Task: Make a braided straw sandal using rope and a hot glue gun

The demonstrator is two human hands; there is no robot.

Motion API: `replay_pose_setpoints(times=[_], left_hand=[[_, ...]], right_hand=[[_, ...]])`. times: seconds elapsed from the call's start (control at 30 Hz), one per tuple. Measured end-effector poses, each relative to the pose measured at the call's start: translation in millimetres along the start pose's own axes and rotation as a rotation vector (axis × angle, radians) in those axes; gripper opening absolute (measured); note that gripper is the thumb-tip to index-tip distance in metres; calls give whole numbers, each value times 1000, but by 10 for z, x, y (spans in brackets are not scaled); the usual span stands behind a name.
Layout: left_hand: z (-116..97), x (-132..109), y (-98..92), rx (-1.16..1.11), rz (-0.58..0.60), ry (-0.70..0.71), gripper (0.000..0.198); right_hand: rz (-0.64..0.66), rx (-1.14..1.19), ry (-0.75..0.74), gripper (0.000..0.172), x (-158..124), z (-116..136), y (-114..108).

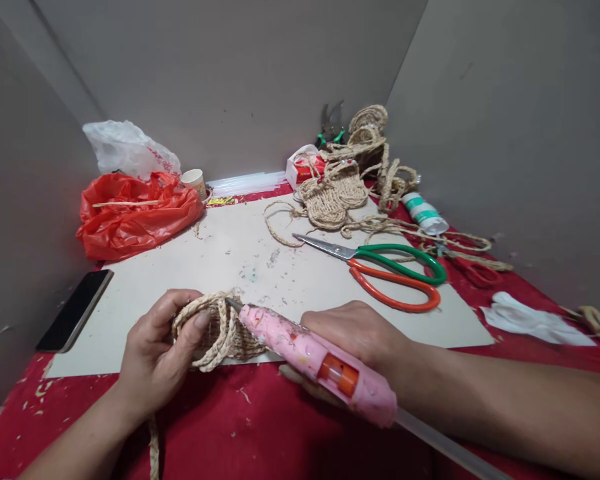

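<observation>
Near the front edge of the white board, my left hand [163,340] is closed on a small woven straw slipper [223,330], its thumb pressed over the braided edge. A length of braided straw cord [153,447] hangs down below that hand. My right hand [360,333] is wrapped round a pink hot glue gun [285,340] with a clear glue stick [450,443] coming out of its back end. The gun's dark nozzle touches or nearly touches the slipper's upper braid. Part of the right hand's fingers is hidden behind the gun.
Scissors [355,253] with green and orange handles lie on the white board [220,253]. Behind are woven straw pieces [330,193], pruning shears [332,127] and glue sticks [250,183]. A red plastic bag [135,227] and a phone [75,310] are at left, a white cloth [533,320] at right.
</observation>
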State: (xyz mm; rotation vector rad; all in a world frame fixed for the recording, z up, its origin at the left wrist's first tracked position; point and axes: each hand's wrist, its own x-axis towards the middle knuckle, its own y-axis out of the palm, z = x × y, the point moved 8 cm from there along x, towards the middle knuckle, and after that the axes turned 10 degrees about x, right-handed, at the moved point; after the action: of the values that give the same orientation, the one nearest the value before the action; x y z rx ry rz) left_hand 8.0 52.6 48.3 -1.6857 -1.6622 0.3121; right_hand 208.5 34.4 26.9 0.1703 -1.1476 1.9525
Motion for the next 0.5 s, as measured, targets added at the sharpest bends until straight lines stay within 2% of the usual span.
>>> replay_pose_setpoints(times=[0.4, 0.5], left_hand=[[-4, 73, -27, -7, 35, 31, 12], [-32, 75, -79, -80, 8, 81, 10]], right_hand=[[95, 5, 62, 16, -10, -7, -3], [44, 98, 102, 19, 16, 22, -104]])
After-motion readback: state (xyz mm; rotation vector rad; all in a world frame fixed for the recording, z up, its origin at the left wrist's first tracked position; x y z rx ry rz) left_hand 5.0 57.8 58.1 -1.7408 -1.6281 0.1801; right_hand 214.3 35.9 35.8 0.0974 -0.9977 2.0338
